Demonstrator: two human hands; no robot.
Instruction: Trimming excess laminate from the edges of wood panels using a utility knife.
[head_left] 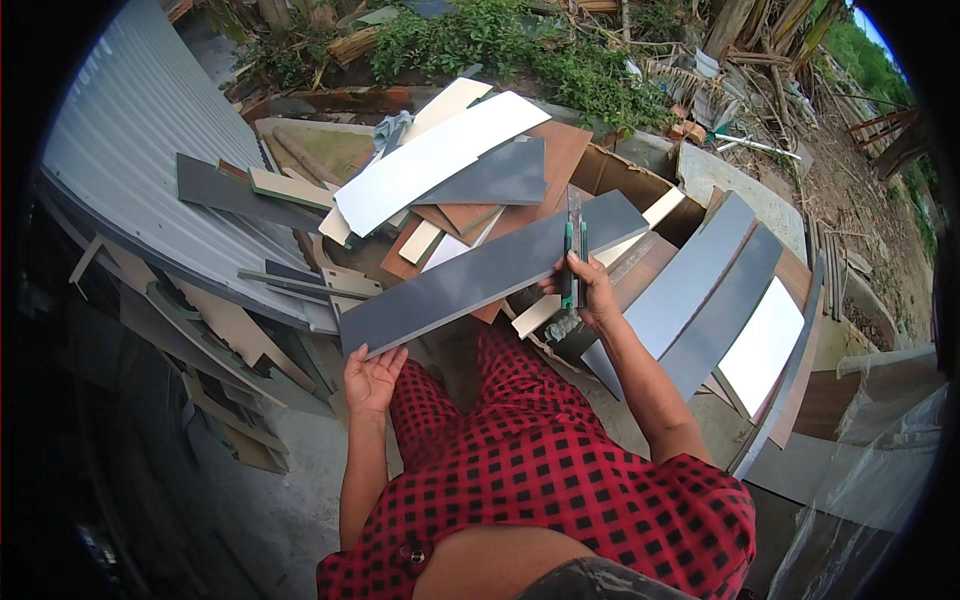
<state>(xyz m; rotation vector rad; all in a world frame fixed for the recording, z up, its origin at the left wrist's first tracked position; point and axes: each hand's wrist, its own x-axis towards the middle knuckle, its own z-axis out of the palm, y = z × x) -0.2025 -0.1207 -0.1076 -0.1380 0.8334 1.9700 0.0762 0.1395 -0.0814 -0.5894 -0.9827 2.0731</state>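
Note:
A long dark grey board [450, 280] lies slantwise in front of my body, its right end higher in the view. My left hand [376, 378] grips its lower left corner, with the thumb on the face and the fingers at the edge. In my right hand [592, 290] is a green and black utility knife [574, 242], upright, its blade pointing away from me. The knife crosses in front of the board's right part. Some right fingertips are at the board's near edge; whether they also support it I cannot tell.
White, grey, brown and cream board offcuts [440, 165] are heaped ahead. A cardboard box [610, 175] stands behind the board, with more panels [690, 290] leaning on the right. Corrugated metal sheeting [150, 150] is at left, above stacked offcuts [215, 330]. Plants [480, 45] grow beyond.

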